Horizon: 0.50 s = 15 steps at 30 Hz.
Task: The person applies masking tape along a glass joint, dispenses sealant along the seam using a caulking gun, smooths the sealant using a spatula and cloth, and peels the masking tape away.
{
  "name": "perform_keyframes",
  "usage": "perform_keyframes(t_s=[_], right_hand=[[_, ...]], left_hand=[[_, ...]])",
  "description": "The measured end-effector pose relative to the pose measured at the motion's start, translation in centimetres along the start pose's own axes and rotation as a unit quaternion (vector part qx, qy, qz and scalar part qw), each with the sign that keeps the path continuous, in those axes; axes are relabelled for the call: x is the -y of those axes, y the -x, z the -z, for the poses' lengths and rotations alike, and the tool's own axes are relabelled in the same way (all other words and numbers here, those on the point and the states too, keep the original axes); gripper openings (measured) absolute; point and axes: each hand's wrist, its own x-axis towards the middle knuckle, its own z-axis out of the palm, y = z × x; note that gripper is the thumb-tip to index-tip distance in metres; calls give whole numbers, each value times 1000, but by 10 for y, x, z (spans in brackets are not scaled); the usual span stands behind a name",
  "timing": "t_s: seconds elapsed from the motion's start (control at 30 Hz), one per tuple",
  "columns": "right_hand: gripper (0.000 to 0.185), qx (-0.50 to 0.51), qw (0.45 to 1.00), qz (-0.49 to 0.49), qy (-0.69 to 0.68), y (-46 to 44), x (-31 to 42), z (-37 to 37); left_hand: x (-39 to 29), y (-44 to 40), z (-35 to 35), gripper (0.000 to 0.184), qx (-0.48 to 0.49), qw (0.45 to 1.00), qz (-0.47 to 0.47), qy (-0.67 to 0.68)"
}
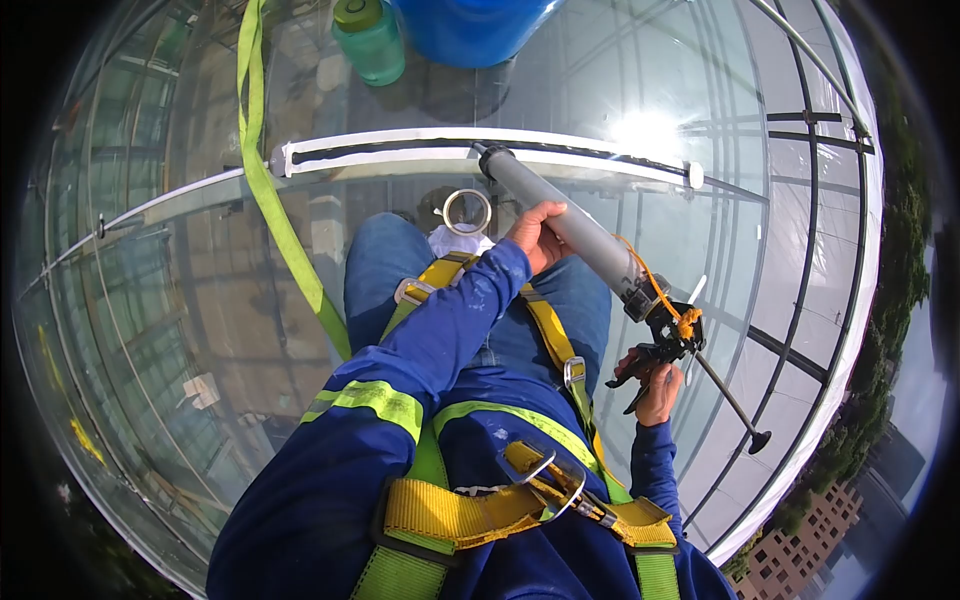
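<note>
My left hand (pixel 540 237) is wrapped around the grey barrel of a caulking gun (pixel 597 240). My right hand (pixel 655 388) grips its black handle and trigger at the rear, where an orange cord (pixel 687 322) is tied. The plunger rod sticks out behind. At the front, the nozzle tip meets a black sealant joint (pixel 400 148) between two strips of white masking tape (pixel 590 145) on the glass. A tape roll (pixel 466 212) lies near my thighs, beside a crumpled white cloth (pixel 458 241).
A green bottle (pixel 370 45) and a blue bucket (pixel 470 30) stand beyond the taped joint. A lime-green strap (pixel 268 190) runs across the glass panel (pixel 680 210) at left. I wear a yellow harness (pixel 460 510). Trees and buildings show past the right edge.
</note>
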Motion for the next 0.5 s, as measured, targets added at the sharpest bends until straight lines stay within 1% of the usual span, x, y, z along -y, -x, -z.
perform_keyframes(t_s=[0.1, 0.27, 0.37, 0.47, 0.5], right_hand=[[70, -24, 1000, -14, 4, -1, -6, 12], [68, -83, 995, -53, 15, 1, -20, 28], [68, -84, 994, -69, 13, 0, -24, 42], [69, -70, 997, -22, -39, -11, -29, 54], [69, -92, 995, -12, -45, -14, -30, 53]], left_hand=[[11, -11, -5, 44, -4, 1000, 8, -2], [26, -30, -12, 43, -11, 999, 24, -21], [37, -44, -20, 43, -17, 999, 36, -32], [52, -65, -27, 43, -18, 997, 49, -48], [57, -71, -28, 43, -17, 997, 54, -53]])
